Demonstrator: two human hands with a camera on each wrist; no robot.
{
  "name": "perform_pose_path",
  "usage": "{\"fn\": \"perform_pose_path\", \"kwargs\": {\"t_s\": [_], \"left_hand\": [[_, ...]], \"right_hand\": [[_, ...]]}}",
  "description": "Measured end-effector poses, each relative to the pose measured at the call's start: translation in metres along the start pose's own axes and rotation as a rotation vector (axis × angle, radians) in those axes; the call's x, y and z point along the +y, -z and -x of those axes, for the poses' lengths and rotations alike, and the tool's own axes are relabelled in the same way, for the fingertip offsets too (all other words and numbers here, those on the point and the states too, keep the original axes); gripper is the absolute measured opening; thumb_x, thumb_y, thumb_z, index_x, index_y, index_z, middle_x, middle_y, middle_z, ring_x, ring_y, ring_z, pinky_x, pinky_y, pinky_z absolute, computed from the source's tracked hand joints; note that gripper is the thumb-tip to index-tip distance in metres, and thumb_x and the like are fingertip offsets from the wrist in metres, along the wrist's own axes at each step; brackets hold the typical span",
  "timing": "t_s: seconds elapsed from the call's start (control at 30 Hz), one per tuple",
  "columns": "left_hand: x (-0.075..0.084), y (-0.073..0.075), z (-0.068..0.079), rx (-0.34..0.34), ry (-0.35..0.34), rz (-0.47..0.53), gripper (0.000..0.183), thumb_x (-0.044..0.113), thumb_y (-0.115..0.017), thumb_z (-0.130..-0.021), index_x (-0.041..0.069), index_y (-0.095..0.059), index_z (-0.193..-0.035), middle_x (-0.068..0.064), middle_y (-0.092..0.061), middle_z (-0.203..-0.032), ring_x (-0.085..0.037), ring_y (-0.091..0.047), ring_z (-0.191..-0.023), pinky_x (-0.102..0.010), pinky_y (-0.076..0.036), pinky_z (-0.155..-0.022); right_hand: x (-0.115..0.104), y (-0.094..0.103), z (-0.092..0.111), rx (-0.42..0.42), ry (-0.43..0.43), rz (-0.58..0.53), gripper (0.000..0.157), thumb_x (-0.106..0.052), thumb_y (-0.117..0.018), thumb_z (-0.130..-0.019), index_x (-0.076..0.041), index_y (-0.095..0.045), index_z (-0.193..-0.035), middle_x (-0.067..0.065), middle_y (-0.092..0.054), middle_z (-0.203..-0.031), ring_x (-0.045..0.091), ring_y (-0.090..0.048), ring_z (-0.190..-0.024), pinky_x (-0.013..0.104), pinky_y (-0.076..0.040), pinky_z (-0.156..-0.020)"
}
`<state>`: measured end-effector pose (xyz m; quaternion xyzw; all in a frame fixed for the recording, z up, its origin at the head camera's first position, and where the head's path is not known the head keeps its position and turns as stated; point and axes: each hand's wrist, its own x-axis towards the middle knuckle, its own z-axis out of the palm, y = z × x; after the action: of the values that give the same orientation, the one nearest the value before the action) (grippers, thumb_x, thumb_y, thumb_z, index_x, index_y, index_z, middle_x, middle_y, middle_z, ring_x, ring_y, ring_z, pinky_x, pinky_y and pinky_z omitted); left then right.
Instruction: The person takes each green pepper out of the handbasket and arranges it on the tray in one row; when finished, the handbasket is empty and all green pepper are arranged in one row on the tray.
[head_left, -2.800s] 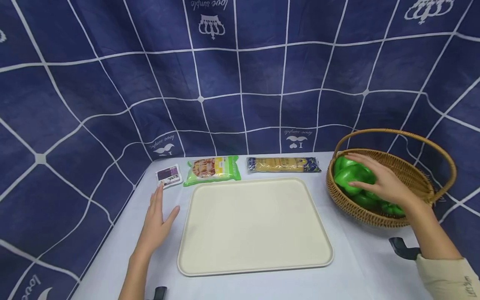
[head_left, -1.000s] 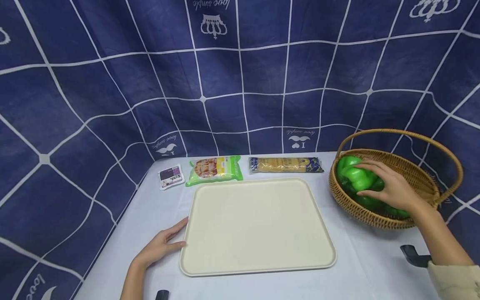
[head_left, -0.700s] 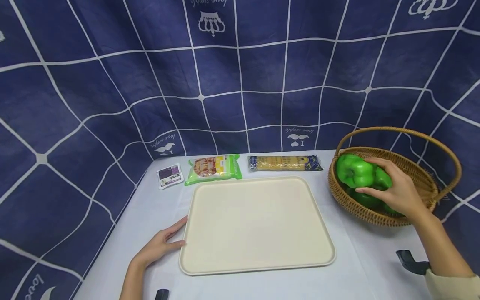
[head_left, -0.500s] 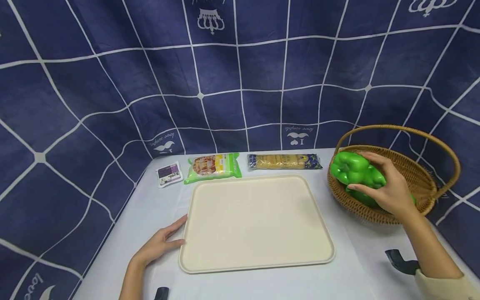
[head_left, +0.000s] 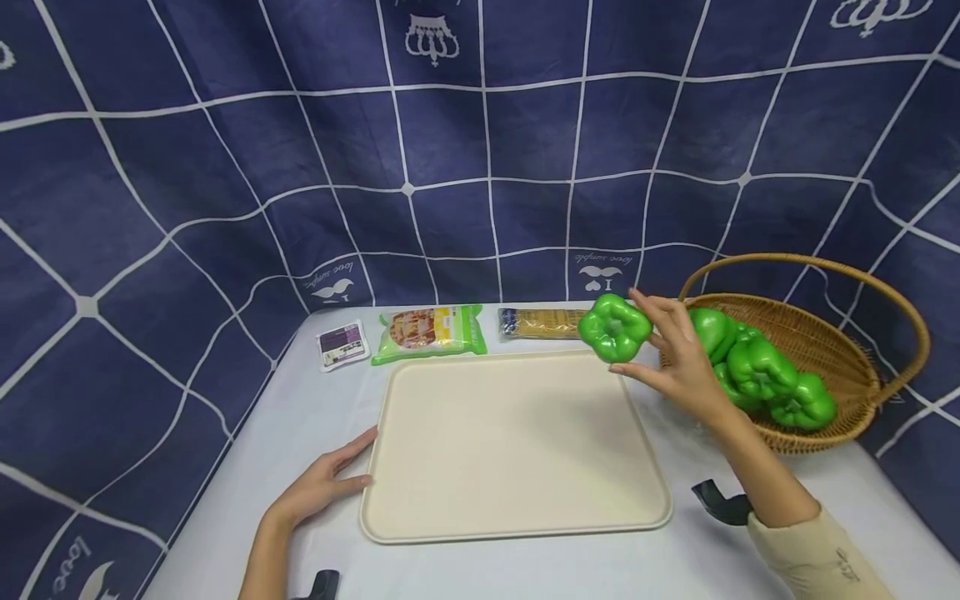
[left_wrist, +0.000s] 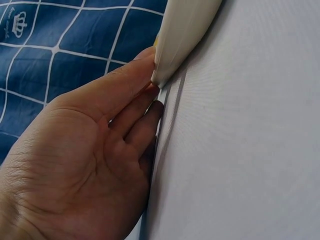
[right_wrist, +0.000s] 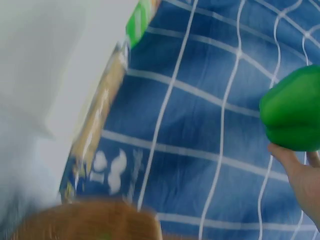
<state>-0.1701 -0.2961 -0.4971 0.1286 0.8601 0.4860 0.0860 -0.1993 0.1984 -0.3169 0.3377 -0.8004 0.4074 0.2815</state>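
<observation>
In the head view my right hand (head_left: 686,367) pinches a green bell pepper (head_left: 615,329) between thumb and fingertips, over the tray's far right corner. The right wrist view also has this pepper (right_wrist: 295,110) at its right edge, with the thumb under it. My left hand (head_left: 315,487) lies at the left edge of a cream tray (head_left: 517,450), its thumb and fingertips touching the rim. In the left wrist view the left hand's fingers (left_wrist: 135,112) are fairly straight beside the tray rim (left_wrist: 175,45). Several green bell peppers (head_left: 761,367) fill the left part of a wicker basket (head_left: 832,342).
Behind the tray lie a small white-and-purple packet (head_left: 342,345), a green-edged food bag (head_left: 431,333) and a pack of noodles (head_left: 540,323), partly covered by the held pepper. The basket's tall handle (head_left: 810,260) arches over it. A blue checked cloth (head_left: 480,150) hangs behind.
My right hand has lifted one green pepper from the basket and carried it left over the tray's corner. My left hand came down to the tray's left rim earlier and has stayed there.
</observation>
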Motion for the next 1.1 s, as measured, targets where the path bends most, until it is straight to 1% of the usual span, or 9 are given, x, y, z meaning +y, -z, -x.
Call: {"fn": "perform_pose_path", "kwargs": {"t_s": [0.1,0.2,0.27,0.4,0.5,0.63,0.83,0.97,1.1], "left_hand": [[0.001,0.001,0.0,0.005,0.019,-0.003,0.072,0.033,-0.071,-0.078,0.021,-0.04,-0.141,0.004,-0.034,-0.146,-0.024,-0.023,-0.136,-0.05,-0.016,-0.109],[0.003,-0.003,0.008,0.005,0.04,-0.001,0.072,0.031,-0.072,-0.078,0.02,-0.04,-0.141,0.003,-0.035,-0.145,-0.025,-0.024,-0.136,-0.051,-0.017,-0.109],[0.001,-0.006,0.011,0.005,0.044,-0.004,0.072,0.032,-0.072,-0.078,0.021,-0.04,-0.141,0.003,-0.035,-0.145,-0.024,-0.025,-0.136,-0.05,-0.017,-0.109],[-0.003,-0.005,0.009,0.009,0.047,-0.043,0.072,0.037,-0.071,-0.077,0.022,-0.04,-0.141,0.002,-0.035,-0.145,-0.026,-0.025,-0.136,-0.052,-0.017,-0.108],[0.002,-0.001,0.002,0.016,0.072,-0.048,0.074,0.04,-0.072,-0.076,0.024,-0.04,-0.141,0.004,-0.034,-0.145,-0.025,-0.024,-0.136,-0.053,-0.015,-0.109],[0.008,0.005,-0.007,0.019,0.067,-0.046,0.074,0.039,-0.072,-0.076,0.023,-0.039,-0.141,0.004,-0.034,-0.146,-0.024,-0.023,-0.137,-0.053,-0.014,-0.11],[0.012,0.012,-0.02,0.007,0.043,-0.052,0.074,0.038,-0.071,-0.078,0.023,-0.037,-0.142,0.006,-0.032,-0.146,-0.021,-0.021,-0.137,-0.051,-0.014,-0.111],[0.009,0.013,-0.018,0.021,0.037,-0.068,0.073,0.04,-0.071,-0.078,0.026,-0.038,-0.142,0.004,-0.032,-0.147,-0.023,-0.022,-0.137,-0.053,-0.014,-0.11],[0.003,0.007,-0.008,0.001,0.047,-0.081,0.073,0.04,-0.07,-0.078,0.027,-0.037,-0.142,0.002,-0.031,-0.147,-0.027,-0.021,-0.137,-0.055,-0.014,-0.109]], "right_hand": [[-0.002,-0.022,-0.008,-0.031,0.005,-0.047,0.086,0.013,-0.081,-0.058,0.007,-0.04,-0.133,0.025,-0.036,-0.12,0.017,-0.042,-0.117,0.029,-0.046,-0.091],[-0.001,-0.049,-0.008,-0.075,-0.047,-0.108,0.079,0.006,-0.081,-0.062,0.004,-0.043,-0.131,0.023,-0.036,-0.122,0.029,-0.043,-0.116,0.041,-0.048,-0.089],[0.008,-0.071,-0.006,-0.101,-0.089,-0.172,0.078,0.0,-0.082,-0.065,-0.001,-0.043,-0.133,0.018,-0.037,-0.126,0.032,-0.043,-0.117,0.044,-0.048,-0.089],[0.029,-0.117,-0.005,-0.151,-0.134,-0.278,0.079,-0.012,-0.081,-0.069,-0.012,-0.041,-0.138,0.008,-0.041,-0.132,0.026,-0.042,-0.121,0.038,-0.045,-0.094],[0.034,-0.144,-0.012,-0.183,-0.157,-0.297,0.077,-0.02,-0.08,-0.071,-0.017,-0.042,-0.138,0.005,-0.045,-0.132,0.022,-0.045,-0.121,0.034,-0.043,-0.097],[0.036,-0.176,-0.024,-0.243,-0.215,-0.295,0.076,-0.026,-0.08,-0.072,-0.016,-0.042,-0.137,0.005,-0.048,-0.132,0.019,-0.048,-0.119,0.03,-0.042,-0.098],[0.034,-0.214,-0.038,-0.307,-0.329,-0.377,0.075,-0.02,-0.08,-0.073,-0.01,-0.042,-0.137,0.009,-0.047,-0.134,0.022,-0.049,-0.118,0.033,-0.043,-0.097],[0.028,-0.24,-0.039,-0.307,-0.374,-0.373,0.075,-0.02,-0.079,-0.073,-0.012,-0.041,-0.137,0.009,-0.046,-0.135,0.023,-0.049,-0.118,0.032,-0.043,-0.097],[0.02,-0.263,-0.028,-0.354,-0.431,-0.358,0.075,-0.024,-0.077,-0.075,-0.013,-0.039,-0.138,0.008,-0.046,-0.136,0.022,-0.05,-0.118,0.029,-0.042,-0.097]]}}
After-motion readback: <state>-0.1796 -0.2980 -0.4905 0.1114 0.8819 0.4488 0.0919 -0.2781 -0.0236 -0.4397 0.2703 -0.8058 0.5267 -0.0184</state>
